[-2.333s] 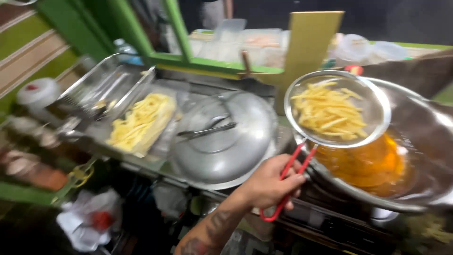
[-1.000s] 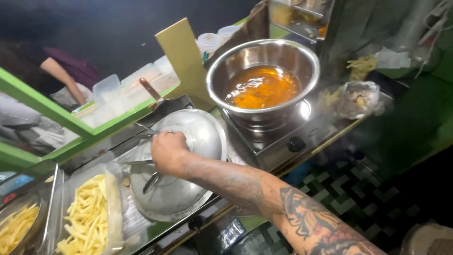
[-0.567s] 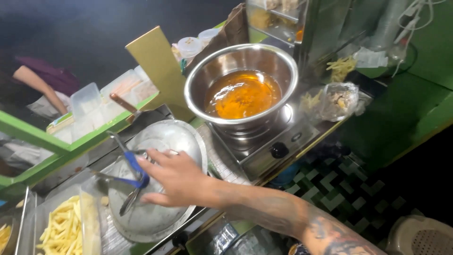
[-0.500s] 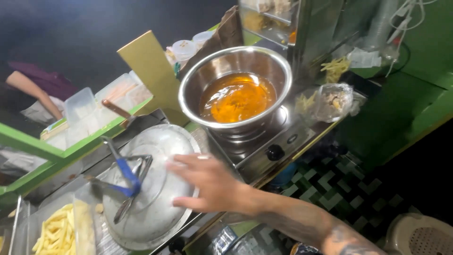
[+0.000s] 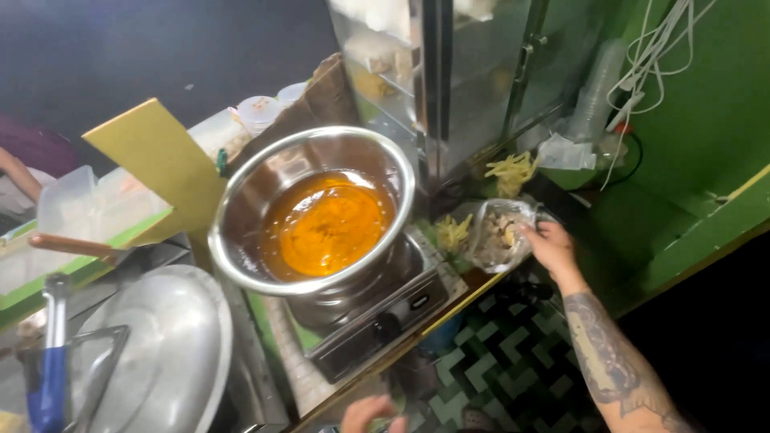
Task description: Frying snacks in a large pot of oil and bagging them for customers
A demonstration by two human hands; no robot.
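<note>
My right hand (image 5: pixel 549 244), on a tattooed forearm, grips the edge of a clear plastic bag (image 5: pixel 497 232) with pale food pieces in it. The bag lies on the counter to the right of a small stove (image 5: pixel 385 317). On the stove stands a large steel bowl (image 5: pixel 241 208) holding orange oil (image 5: pixel 325 224). Only the top of my left hand (image 5: pixel 369 413) shows at the bottom edge, below the stove; what it holds is hidden.
A domed metal lid (image 5: pixel 160 345) lies at the lower left with blue-handled tongs (image 5: pixel 48 377) beside it. A yellow board (image 5: pixel 160 160) leans behind the bowl. A steel cabinet (image 5: pixel 449 72) stands at the back, with raw potato strips (image 5: pixel 509 168) at its foot. Another person's arm (image 5: pixel 16 172) is at the far left.
The view has swung right, away from the tray of fries. My right hand left the lid and tongs and moved right, past the bowl, onto the plastic bag.
</note>
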